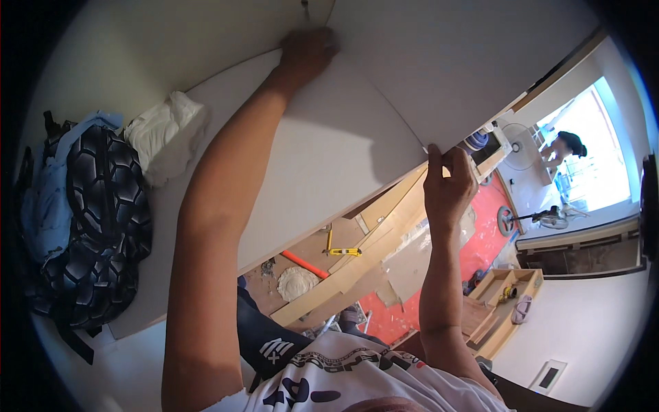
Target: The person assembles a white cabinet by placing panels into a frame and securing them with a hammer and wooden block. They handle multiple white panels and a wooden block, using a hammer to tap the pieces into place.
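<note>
A flat white board (pixel 302 158) spreads in front of me and meets an upright white panel (pixel 439 62) along a slanting seam. My left hand (pixel 309 56) reaches to the far end of that seam, near the wall. It is blurred and dark, so its fingers do not show clearly. At the near corner of the seam, my right hand (pixel 449 182) has its thumb and fingers closed on the front edge of the upright panel. A tiny pale bit shows at those fingertips; I cannot make out what it is.
On the board's left lie a black patterned backpack (pixel 106 220), a light blue cloth (pixel 51 206) and a white plastic bag (pixel 168 134). Below are wooden boards (pixel 371 240), a yellow level (pixel 343 251) and a wooden drawer frame (pixel 504 309). A person (pixel 566 145) is near the window, beside a fan (pixel 518 146).
</note>
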`<state>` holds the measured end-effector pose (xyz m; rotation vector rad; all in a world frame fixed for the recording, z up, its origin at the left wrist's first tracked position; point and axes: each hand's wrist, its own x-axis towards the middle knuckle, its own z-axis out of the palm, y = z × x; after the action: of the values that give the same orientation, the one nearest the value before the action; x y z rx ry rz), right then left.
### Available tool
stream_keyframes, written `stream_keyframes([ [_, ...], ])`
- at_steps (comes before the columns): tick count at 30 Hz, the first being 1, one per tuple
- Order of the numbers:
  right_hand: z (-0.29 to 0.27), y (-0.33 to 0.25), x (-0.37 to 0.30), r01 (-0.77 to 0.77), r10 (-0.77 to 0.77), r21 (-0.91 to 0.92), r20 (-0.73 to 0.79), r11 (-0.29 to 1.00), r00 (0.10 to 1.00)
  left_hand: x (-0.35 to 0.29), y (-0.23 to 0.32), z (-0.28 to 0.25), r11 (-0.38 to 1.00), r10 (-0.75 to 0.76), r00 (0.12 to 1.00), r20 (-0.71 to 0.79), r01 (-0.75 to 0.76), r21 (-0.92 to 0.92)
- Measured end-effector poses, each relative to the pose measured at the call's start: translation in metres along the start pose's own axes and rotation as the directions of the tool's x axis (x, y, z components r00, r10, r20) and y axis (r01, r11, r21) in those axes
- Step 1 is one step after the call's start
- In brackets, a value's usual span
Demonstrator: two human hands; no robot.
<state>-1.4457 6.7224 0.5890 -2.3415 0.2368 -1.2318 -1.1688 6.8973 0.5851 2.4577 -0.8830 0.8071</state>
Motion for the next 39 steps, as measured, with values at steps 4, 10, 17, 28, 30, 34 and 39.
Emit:
stream_keyframes([
  [4,-0.006,0.002,0.004,0.006,-0.006,-0.027,0.009,1.000,1.000,0.008,0.002,0.011,0.992,0.001,0.996,0.088,-0.012,0.125],
  [10,-0.002,-0.011,-0.003,0.023,-0.027,0.063,0.055,0.998,0.998,0.004,-0.013,0.021,0.969,-0.215,0.928,-0.305,0.242,0.054],
  [17,0.004,0.002,-0.005,0.013,-0.010,0.141,-0.018,0.990,1.000,0.012,0.004,-0.001,0.916,-0.252,0.961,0.116,0.198,0.348],
  [28,0.014,0.012,-0.012,0.012,0.001,0.112,-0.115,0.994,0.993,0.007,-0.014,0.012,0.986,-0.031,0.999,0.041,0.023,0.167],
  [30,0.017,0.012,-0.012,0.050,-0.037,0.077,-0.160,0.996,0.986,0.010,-0.019,0.016,0.986,-0.036,0.998,0.050,0.028,0.164],
  [34,0.018,0.016,-0.011,0.014,-0.012,0.008,-0.169,1.000,0.986,0.018,-0.016,0.019,0.975,-0.139,0.979,0.146,0.110,0.191],
  [39,0.015,0.012,-0.006,0.052,-0.045,0.035,-0.172,0.998,0.984,0.018,-0.019,0.018,0.970,-0.138,0.987,0.083,0.118,0.213],
])
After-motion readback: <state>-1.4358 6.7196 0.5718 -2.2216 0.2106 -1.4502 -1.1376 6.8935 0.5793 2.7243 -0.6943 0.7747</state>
